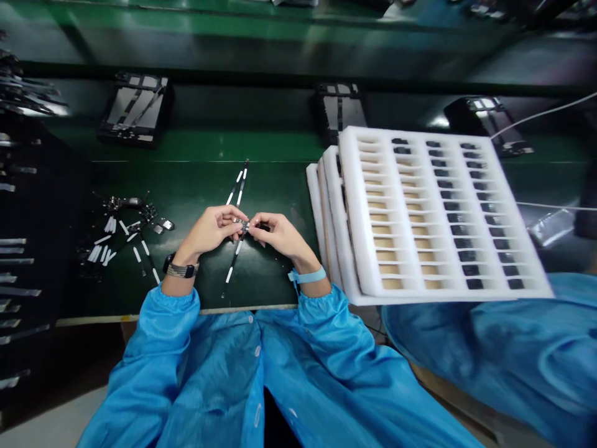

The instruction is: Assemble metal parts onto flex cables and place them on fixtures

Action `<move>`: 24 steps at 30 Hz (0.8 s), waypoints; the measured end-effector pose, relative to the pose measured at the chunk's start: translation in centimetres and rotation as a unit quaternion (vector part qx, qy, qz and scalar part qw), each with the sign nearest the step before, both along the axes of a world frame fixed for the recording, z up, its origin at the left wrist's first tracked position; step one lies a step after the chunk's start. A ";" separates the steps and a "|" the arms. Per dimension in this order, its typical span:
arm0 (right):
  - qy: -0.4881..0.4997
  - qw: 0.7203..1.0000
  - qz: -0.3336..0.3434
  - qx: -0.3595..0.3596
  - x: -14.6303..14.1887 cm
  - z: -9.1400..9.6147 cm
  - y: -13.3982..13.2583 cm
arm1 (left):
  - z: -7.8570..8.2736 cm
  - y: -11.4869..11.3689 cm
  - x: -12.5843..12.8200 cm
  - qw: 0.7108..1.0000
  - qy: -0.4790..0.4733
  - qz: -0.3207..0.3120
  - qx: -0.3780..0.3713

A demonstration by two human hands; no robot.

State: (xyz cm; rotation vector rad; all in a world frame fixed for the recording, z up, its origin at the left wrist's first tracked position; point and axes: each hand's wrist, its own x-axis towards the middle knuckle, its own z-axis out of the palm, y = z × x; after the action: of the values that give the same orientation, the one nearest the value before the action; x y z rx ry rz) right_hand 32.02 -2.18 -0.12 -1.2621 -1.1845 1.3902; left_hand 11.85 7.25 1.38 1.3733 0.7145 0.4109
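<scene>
Both hands meet over the green bench, thumbs and fingers pinched around a small electronic part [241, 226] with a silvery, circuit-like surface. My left hand [215, 229] grips its left side. On its right edge are the fingertips of my right hand [275, 233]. Beneath the hands lie thin black flex strips with white patches [230, 274], reaching out above and below them. Fingers hide part of the small part. To the left sits a loose pile of small dark components [133, 208], with short white strips [99, 252] beside it.
Stacked white foam trays [448, 292] stand on the right, the top one slotted and partly filled with dark parts. Black stacks of phone-like parts [136, 109] line the back ledge. A dark rack with strips [23, 261] borders the left. A blue-clothed person [489, 354] is at right.
</scene>
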 end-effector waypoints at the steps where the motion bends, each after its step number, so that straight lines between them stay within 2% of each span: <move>1: 0.002 1.000 0.003 -0.002 0.0 0.0 0.0 | 0.0 0.0 0.0 1.000 0.001 -0.001 -0.001; 8: -0.015 1.000 0.011 0.014 0.0 0.1 0.1 | 0.2 0.1 -0.1 1.000 0.006 -0.004 0.002; 16: -0.019 1.000 0.008 -0.002 -0.1 -0.3 0.0 | 0.6 0.0 -0.1 0.999 0.026 -0.007 0.028; 24: 0.020 0.999 0.019 -0.017 -0.2 -0.6 -0.1 | 0.2 0.1 -0.1 1.000 0.013 0.004 0.002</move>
State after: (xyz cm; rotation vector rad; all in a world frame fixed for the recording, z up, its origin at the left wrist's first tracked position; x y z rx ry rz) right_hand 31.83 -2.25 -0.67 -1.2362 -1.1673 1.4627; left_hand 11.76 7.34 1.55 1.3828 0.7403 0.4012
